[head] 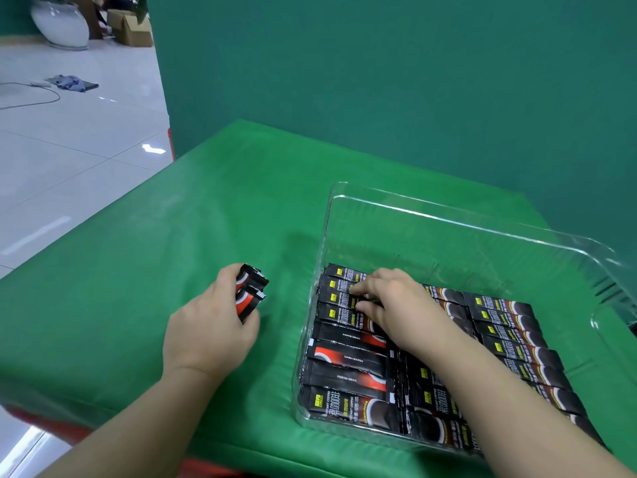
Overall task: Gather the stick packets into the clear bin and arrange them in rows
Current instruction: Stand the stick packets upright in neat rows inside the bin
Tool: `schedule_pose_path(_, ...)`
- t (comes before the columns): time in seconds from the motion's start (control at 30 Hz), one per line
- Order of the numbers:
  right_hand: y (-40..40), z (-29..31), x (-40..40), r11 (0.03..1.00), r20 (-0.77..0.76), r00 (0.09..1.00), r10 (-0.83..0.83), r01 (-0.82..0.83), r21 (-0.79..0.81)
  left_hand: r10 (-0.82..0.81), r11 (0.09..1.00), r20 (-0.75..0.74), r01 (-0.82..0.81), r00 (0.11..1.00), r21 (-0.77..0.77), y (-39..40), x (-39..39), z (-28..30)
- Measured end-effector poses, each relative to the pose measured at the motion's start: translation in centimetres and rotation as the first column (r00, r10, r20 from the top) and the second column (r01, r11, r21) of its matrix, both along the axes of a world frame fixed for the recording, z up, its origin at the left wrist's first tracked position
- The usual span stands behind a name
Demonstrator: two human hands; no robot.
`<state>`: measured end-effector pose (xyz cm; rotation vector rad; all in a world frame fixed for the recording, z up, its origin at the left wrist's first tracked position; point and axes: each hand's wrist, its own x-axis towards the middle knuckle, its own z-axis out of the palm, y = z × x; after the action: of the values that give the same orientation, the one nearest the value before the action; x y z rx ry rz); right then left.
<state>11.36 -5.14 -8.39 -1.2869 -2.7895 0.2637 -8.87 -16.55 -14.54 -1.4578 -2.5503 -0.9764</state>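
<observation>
A clear plastic bin (465, 222) stands on the green table at the right. Several black and red stick packets (348, 367) lie inside it in side-by-side rows, covering its near part. My right hand (389, 301) reaches into the bin and its fingertips press on the packets at the far end of the left row. To the left of the bin, my left hand (210, 326) rests on the table and grips a small bundle of stick packets (250, 293), their ends sticking out past my fingers.
The green cloth-covered table (172, 243) stretches left of the bin, its left edge dropping to a white tiled floor. A green wall rises behind the table. A cardboard box (132, 27), a white vase and a cable lie far off on the floor.
</observation>
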Motion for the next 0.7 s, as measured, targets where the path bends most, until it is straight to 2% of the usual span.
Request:
schedule_pose_path(0.13, 0.0, 1.0, 0.6, 0.999, -0.131, 0.991, -0.04, 0.042, 0.016, 0.012, 1.0, 0.009, -0.012, 1.0, -0.019, -0.1, 0.1, 0.2)
schedule_pose_path(0.33, -3.3, 2.2, 4.0, 0.995, -0.17, 0.981, -0.093, 0.086, -0.049, 0.035, 0.998, 0.04, -0.033, 0.999, -0.044, -0.4, 0.6, 0.9)
schedule_pose_path(0.4, -5.2, 1.9, 5.6, 0.993, -0.201, 0.973, -0.112, 0.103, -0.055, 0.062, 0.997, 0.074, -0.058, 0.995, -0.059, -0.5, 0.7, 1.2)
schedule_pose_path(0.43, -6.1, 1.7, 6.4, 0.992, -0.216, 0.969, -0.121, 0.113, -0.049, 0.084, 0.996, 0.14, -0.079, 0.987, -0.045, -0.7, 0.8, 1.3)
schedule_pose_path(0.47, -6.8, 1.4, 7.1, 0.991, -0.233, 0.964, -0.13, 0.123, -0.043, 0.091, 0.995, 0.267, -0.097, 0.959, 0.009, -1.0, 0.9, 1.7)
schedule_pose_path(0.53, -7.8, 1.0, 8.1, 0.987, -0.289, 0.944, -0.159, 0.153, -0.041, 0.03, 0.965, 0.55, -0.168, 0.835, 0.202, -1.5, 1.6, 3.2)
schedule_pose_path(0.57, -8.1, 0.9, 8.5, 0.983, -0.323, 0.929, -0.181, 0.174, -0.05, -0.011, 0.937, 0.619, -0.208, 0.785, 0.28, -1.8, 2.1, 4.4)
schedule_pose_path(0.7, -8.9, 0.6, 8.8, 0.97, -0.449, 0.861, -0.24, 0.227, -0.082, -0.198, 0.86, 0.608, -0.162, 0.769, 0.485, -4.0, 5.4, 10.0)
